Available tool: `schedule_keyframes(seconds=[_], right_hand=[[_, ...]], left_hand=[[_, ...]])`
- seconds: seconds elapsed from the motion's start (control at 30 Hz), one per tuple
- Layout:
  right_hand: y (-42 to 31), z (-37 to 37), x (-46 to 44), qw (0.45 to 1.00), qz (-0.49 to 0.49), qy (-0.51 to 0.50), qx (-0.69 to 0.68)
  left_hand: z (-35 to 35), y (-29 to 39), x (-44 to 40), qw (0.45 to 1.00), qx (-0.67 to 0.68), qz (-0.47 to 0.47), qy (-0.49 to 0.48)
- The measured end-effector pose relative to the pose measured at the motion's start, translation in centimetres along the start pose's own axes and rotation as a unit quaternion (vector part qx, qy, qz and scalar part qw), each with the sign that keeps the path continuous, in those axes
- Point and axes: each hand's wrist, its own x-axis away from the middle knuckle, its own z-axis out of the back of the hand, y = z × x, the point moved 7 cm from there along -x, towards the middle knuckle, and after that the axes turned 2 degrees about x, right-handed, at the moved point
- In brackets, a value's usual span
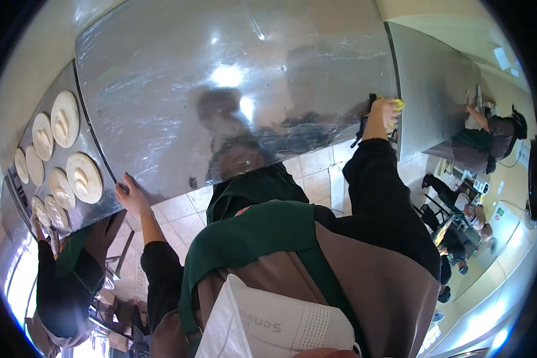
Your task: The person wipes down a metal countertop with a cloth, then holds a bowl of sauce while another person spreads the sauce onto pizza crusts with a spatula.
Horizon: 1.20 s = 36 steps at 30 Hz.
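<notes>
A wet, shiny metal table [155,77] stretches across in front of me. At its near left corner, my left hand [133,197] grips the edge, with the thumb on top and the other fingers partly hidden. My right hand [385,111] is at the near right corner, closed around a yellow cloth [398,105] that shows past the fingers. Something black [364,124] lies at the edge beside this hand, and I cannot make out what it is.
Left of my table, another metal table bears several pale, flat dough rounds [85,178]; a person [71,280] stands there. A second metal table [429,83] adjoins on the right, with another person [489,140] beyond it. More people are at the far right.
</notes>
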Motion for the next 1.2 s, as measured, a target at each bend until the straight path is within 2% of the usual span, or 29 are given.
schedule_keyframes(seconds=[0.03, 0.1, 0.13, 0.2, 0.27, 0.33, 0.4, 0.43, 0.5, 0.6, 0.67, 0.7, 0.77, 0.8, 1.0, 1.13, 1.2], right_hand=[[0.9, -1.1, -0.2, 1.000, -0.004, 0.004, -0.005], [2.9, -2.8, 0.2, 0.993, -0.012, 0.038, 0.112], [2.7, -2.1, 1.7, 0.993, -0.015, 0.041, 0.108], [1.7, -0.6, 8.2, 0.997, 0.061, 0.017, 0.033], [0.7, -0.5, 13.8, 0.983, 0.160, -0.015, 0.087], [-0.2, -0.6, 20.2, 0.946, 0.304, 0.009, 0.110], [-1.1, -1.0, 26.9, 0.916, 0.385, 0.011, 0.114], [-1.9, -1.0, 30.1, 0.895, 0.432, -0.024, 0.112], [-3.2, -0.3, 37.1, 0.828, 0.543, -0.079, 0.116], [-4.0, 0.7, 47.2, 0.674, 0.723, -0.120, 0.095], [-4.0, 2.0, 51.4, 0.545, 0.820, -0.169, -0.051], [-4.2, 1.8, 50.9, 0.549, 0.817, -0.167, -0.056], [-4.6, 1.9, 50.4, 0.476, 0.847, -0.204, -0.120], [-5.2, 2.0, 49.1, 0.481, 0.844, -0.201, -0.126], [-9.5, -0.5, 29.0, 0.686, 0.720, -0.075, 0.079], [-11.7, -1.5, 13.5, 0.812, 0.576, -0.002, 0.092], [-12.8, -1.7, 6.8, 0.853, 0.515, 0.025, 0.087]], left_hand=[[0.0, -0.3, 0.0, 1.000, -0.008, -0.003, 0.023], [-0.5, -1.3, -0.3, 0.999, -0.014, -0.025, 0.036], [-0.6, -1.3, -0.6, 0.997, -0.027, -0.043, 0.051], [0.1, -0.3, 0.0, 0.998, -0.030, -0.020, 0.047], [0.2, -0.1, 0.1, 0.999, -0.019, 0.004, 0.025], [0.6, 0.2, 0.4, 0.999, -0.023, -0.002, 0.039], [0.6, -0.1, 0.3, 0.999, -0.028, 0.011, 0.025], [0.7, 0.0, 0.5, 0.999, -0.029, 0.035, 0.021], [1.0, 0.1, 0.7, 0.999, -0.027, 0.037, 0.024], [1.2, -0.1, 0.6, 0.999, -0.021, 0.040, 0.021], [1.2, -0.1, 0.7, 0.999, -0.014, 0.036, 0.017], [1.2, -0.3, 0.7, 0.999, -0.014, 0.030, 0.016], [1.3, 0.0, 0.8, 0.999, -0.014, 0.005, 0.033], [1.3, 0.1, 0.7, 0.999, -0.013, -0.003, 0.036], [0.1, -1.0, -0.1, 0.998, -0.026, -0.037, 0.041], [0.2, -0.5, 0.0, 0.997, -0.033, -0.047, 0.057], [0.0, -1.0, -0.2, 0.997, -0.043, -0.024, 0.055]])
